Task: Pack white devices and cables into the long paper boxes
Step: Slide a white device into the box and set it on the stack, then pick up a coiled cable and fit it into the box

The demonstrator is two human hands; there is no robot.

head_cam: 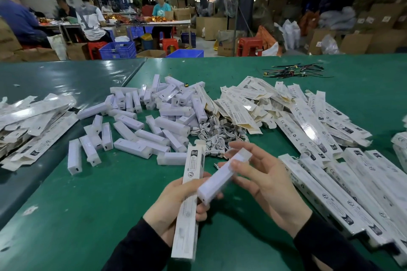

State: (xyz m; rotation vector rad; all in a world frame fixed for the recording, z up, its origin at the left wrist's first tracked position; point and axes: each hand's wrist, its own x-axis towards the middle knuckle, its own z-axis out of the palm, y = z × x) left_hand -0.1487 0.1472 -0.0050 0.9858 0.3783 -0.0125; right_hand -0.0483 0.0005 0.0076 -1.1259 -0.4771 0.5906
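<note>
- The left hand (174, 202) is curled round one long paper box (189, 200), holding it nearly upright above the near edge of the green table (88, 215); its top flap stands open at the far end, probably so that something can slide in.
- The right hand (264, 185) pinches one white device (222, 177) between thumb and fingers. The device lies slantwise, its lower end just beside the middle of the box and its port end facing the person. I judge it is being turned to line up with the open mouth; it is not yet inside.
- Along the right edge lie at least five long boxes (352, 193) side by side, likely packed ones set aside.
- Just beyond the hands, a tangle of white cables (217, 136) lies mid-table, too knotted to count.
- Left of the cables sprawls a heap of loose devices (154, 116), several dozen at a guess, within easy reach.
- Flat, unfolded boxes are piled to the right of the cables (264, 103), and another pile (33, 125) sits by the left edge; both run to dozens.
- Near the far edge lies one bundle of dark wires (293, 70).
- Beyond the table, four people sit at another bench (154, 21).
</note>
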